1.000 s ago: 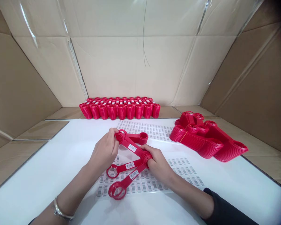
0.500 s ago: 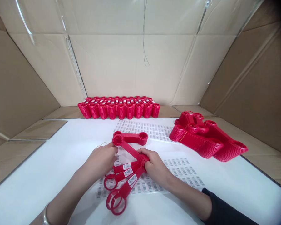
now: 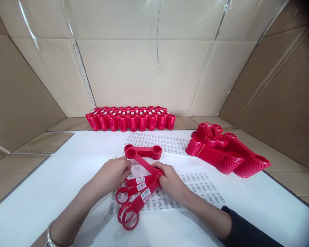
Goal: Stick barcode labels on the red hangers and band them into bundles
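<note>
Right hand point(image 3: 172, 180) pinches fanned strips point(image 3: 139, 203) — smooth red plastic, flat-armed, ring-ended — while the left hand point(image 3: 113, 174) curls its fingers beside them, grip not determinable.

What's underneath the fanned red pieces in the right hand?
A sheet of barcode labels lies beneath the red pieces, partly showing around them. The pieces and right hand hide whatever lies directly below.
</note>
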The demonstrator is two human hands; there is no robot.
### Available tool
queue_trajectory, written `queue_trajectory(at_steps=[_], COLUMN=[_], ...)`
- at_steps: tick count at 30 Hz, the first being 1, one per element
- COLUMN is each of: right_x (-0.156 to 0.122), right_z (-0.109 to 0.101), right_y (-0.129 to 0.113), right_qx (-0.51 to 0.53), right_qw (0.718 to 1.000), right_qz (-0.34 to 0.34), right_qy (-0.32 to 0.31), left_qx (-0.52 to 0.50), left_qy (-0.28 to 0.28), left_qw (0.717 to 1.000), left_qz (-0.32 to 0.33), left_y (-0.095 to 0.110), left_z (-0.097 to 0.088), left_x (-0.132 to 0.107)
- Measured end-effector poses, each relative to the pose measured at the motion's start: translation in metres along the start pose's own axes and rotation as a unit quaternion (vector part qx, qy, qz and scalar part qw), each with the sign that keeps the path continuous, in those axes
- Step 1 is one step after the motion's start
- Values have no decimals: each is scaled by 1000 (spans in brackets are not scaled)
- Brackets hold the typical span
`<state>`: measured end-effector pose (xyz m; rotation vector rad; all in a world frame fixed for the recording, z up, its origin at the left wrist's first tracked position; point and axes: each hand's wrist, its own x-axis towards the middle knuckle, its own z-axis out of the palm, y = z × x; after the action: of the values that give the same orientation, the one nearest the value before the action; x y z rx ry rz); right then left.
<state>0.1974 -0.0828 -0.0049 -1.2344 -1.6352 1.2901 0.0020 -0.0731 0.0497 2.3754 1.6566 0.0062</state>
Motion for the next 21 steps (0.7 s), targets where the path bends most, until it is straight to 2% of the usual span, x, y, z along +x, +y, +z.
queue_trajectory(at_steps=[4,10,14,21], right_x=[-1,-1,-2,-3], right_z=[1,1,1,3], right_y=[-2,-5,-4,-5], right_qx=[12,1,-8,-18], right_qw=[1000,999,998,998], right_qz=[11,-39,-57,-60], right_qy=[-5,7,2,4], left_qx=[-141,-343,-384,-402], left_qy=[-3,22,27,41], left_qw=[990,939,923,915], left_qz=[9,6,-12,-14], left_y=[3,16,14,13], left_z=[-6,2,7,6], left_x=[-2,2,4,8])
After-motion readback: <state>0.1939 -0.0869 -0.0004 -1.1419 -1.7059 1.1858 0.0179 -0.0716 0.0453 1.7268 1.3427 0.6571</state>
